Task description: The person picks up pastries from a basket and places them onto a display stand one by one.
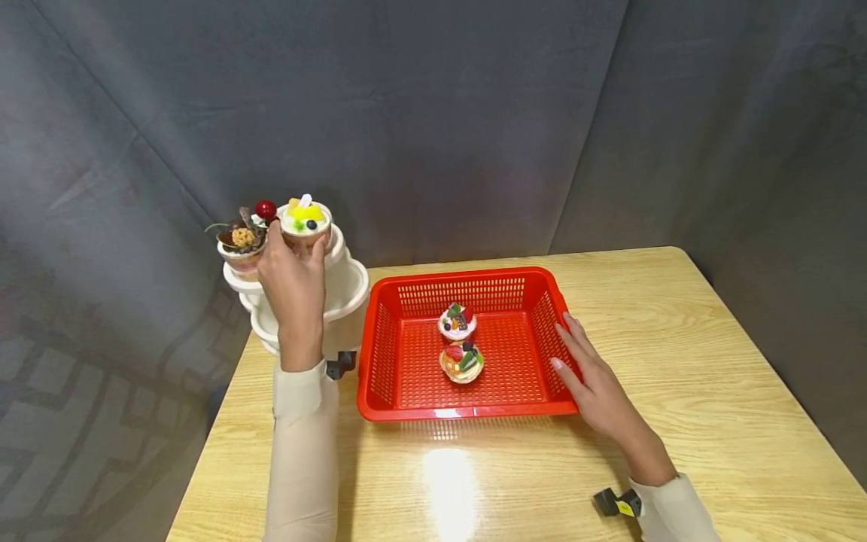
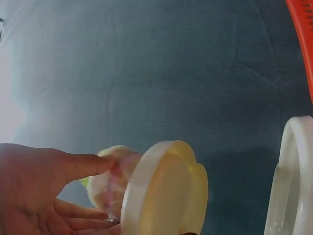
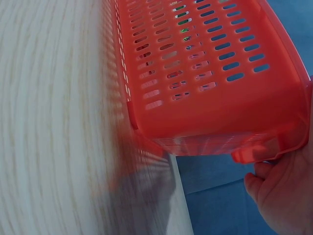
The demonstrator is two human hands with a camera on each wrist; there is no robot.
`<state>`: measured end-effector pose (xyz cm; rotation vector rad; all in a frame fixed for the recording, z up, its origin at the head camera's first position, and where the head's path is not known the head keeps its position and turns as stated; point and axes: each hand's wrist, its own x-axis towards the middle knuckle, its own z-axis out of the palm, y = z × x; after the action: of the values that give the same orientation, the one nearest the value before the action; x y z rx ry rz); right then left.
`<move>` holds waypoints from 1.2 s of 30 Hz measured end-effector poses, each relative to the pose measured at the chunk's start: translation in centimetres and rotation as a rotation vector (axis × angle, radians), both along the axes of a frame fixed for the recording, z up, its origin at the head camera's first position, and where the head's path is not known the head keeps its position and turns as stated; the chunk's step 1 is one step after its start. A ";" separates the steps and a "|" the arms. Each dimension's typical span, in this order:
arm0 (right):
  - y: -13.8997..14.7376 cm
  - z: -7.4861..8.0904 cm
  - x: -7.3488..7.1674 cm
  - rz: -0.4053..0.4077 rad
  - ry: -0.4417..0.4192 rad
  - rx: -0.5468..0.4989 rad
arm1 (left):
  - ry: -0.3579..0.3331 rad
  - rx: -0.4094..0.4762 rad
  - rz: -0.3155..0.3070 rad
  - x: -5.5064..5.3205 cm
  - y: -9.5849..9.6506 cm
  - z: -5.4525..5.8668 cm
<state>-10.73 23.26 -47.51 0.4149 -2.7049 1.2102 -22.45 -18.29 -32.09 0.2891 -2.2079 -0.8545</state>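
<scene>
My left hand [image 1: 293, 282] grips a clear dessert cup topped with yellow fruit and a blueberry [image 1: 306, 218]. In the left wrist view, the thumb presses one side of this cup [image 2: 115, 181], which is at a round holder of the white tiered stand [image 1: 345, 290]. Beside the hand sits a chocolate dessert cup [image 1: 240, 248] with a cherry. My right hand [image 1: 599, 388] rests on the right rim of a red basket [image 1: 467, 412], fingers extended over the edge. In the right wrist view, some fingertips lie outside the basket by its handle opening.
Two small fruit tarts, one with a dark chocolate piece [image 1: 457, 322] and one with orange and kiwi [image 1: 462, 363], lie in the basket. The stand is left of the basket on the wooden table [image 1: 677, 339]. A grey curtain [image 1: 433, 128] hangs behind.
</scene>
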 end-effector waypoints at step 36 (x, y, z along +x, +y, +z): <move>-0.1 0.0 0.0 0.006 0.005 -0.020 | 0.079 0.082 -0.316 6.7 3.1 -2.8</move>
<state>-10.70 23.15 -47.47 0.4224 -2.6872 1.2351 -15.76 -15.23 -34.88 -0.0577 -2.1798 -1.1080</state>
